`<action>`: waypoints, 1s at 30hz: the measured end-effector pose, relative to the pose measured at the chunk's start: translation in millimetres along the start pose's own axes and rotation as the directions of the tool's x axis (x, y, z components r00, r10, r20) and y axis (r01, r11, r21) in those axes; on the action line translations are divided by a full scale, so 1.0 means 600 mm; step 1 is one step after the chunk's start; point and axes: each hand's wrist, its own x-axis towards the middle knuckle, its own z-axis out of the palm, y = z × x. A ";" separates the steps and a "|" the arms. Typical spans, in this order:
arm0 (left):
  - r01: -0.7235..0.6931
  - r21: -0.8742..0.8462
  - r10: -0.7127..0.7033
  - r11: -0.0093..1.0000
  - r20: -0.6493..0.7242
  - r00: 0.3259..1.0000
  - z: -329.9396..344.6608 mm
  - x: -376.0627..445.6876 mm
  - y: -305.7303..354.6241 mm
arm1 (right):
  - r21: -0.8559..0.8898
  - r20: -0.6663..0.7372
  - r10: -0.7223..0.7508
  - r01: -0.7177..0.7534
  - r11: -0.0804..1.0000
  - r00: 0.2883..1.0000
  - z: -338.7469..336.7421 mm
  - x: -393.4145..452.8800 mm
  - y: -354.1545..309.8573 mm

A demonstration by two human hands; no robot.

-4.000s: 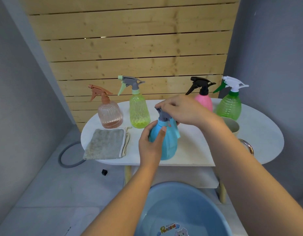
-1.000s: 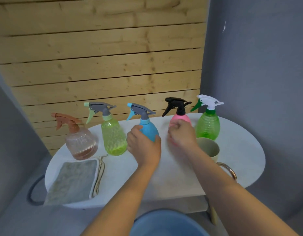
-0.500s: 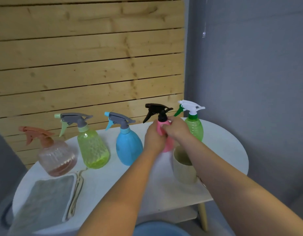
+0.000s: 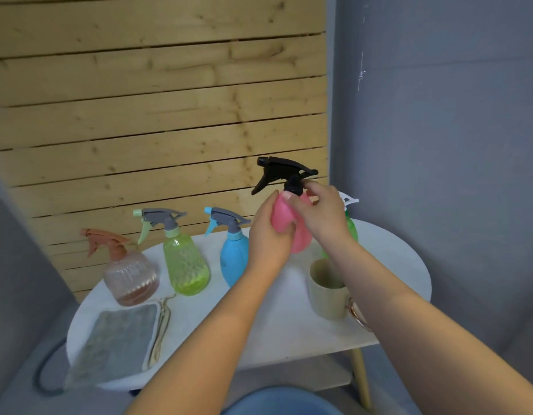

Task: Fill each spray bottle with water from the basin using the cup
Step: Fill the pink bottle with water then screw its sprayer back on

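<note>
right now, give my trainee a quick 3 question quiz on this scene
1. True or false: the pink spray bottle is standing on the white table.
2. Which hand holds the pink bottle's body? A left hand B right hand
3. Fill in: the beige cup stands to the ___ of the blue spray bottle.

Key: 1 false, it is lifted. 2 A. 3 right.
</note>
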 end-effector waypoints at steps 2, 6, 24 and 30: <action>0.046 -0.048 -0.049 0.998 -0.048 0.998 -0.021 -0.023 0.003 | 0.034 -0.040 -0.008 0.009 0.999 0.999 -0.005 -0.013 -0.014; 0.206 -0.045 -0.210 0.978 -0.295 0.932 -0.081 -0.066 -0.035 | 0.161 -0.038 0.050 -0.044 0.986 0.998 -0.014 -0.062 -0.038; 0.288 0.070 -0.270 0.955 -0.198 0.942 -0.083 -0.008 -0.205 | -0.107 -0.097 0.132 -0.142 0.984 0.986 0.082 -0.095 0.051; 0.455 0.039 -0.438 0.890 -0.206 0.875 -0.094 -0.034 -0.180 | -0.063 -0.021 0.139 -0.140 0.988 0.990 0.066 -0.103 0.043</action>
